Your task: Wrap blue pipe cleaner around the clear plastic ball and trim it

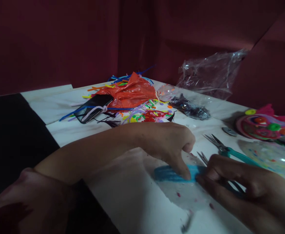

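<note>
My left hand [168,146] reaches across the white table [66,126] and presses its fingertips down on a blue fuzzy strip [168,174] that lies flat on a clear plastic bag [188,195]. My right hand [239,185] grips the strip's right end, and a dark scissor-like tool shows under its fingers. Teal-handled scissors [227,151] lie open just behind my right hand.
A pile of coloured pipe cleaners [142,113], an orange plastic bag [130,92] and a black phone [93,107] sit at the back. Clear plastic bags [210,74] stand at the back right. A round colourful craft piece [261,126] is at the right edge.
</note>
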The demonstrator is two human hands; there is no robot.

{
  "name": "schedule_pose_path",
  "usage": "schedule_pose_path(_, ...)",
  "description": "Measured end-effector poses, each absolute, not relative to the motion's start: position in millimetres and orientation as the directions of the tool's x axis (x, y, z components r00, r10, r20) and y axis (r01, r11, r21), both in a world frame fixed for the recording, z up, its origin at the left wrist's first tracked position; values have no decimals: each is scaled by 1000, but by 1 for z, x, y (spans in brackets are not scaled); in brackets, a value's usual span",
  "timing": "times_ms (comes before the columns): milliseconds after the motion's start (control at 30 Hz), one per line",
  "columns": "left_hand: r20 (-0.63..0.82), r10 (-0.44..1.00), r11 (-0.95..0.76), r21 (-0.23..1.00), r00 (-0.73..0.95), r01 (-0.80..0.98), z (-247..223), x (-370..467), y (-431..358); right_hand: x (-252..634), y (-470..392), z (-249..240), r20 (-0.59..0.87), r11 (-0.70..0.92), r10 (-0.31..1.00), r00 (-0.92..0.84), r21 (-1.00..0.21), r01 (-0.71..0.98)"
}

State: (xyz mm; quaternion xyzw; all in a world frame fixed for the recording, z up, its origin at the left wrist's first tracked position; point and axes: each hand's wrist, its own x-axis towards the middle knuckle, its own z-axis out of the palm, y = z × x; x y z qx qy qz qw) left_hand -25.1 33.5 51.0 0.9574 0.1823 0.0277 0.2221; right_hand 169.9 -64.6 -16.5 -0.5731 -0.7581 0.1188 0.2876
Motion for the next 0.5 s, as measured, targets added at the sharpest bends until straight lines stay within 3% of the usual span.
schedule_pose_path(133, -15, 359, -843, 424, 933, 331, 49, -25, 33, 165, -63, -5, 266, 495, 869, -417, -492, 716)
schedule_pose_path(167, -14, 356, -844, 424, 934, 328, 49, -25, 33, 164, -62, -3, 242, 453, 891, -384, -506, 734)
schedule_pose_path(233, -11, 356, -840, 435, 934, 325, 48, -24, 34, 163, -60, 0, 272, 566, 824, -498, -457, 686)
schedule_pose_path(267, -11, 357, -837, 441, 934, 325, 48, -24, 34, 162, -60, 0, 262, 479, 878, -401, -476, 738)
schedule_pose_path(400, -55, 352, -830, 443, 935, 338, 48, -23, 33, 165, -63, -5, 298, 496, 868, -397, -497, 712)
schedule_pose_path(500, -67, 363, -827, 436, 929, 355, 49, -23, 32, 168, -67, -11, 300, 357, 926, -227, -511, 782)
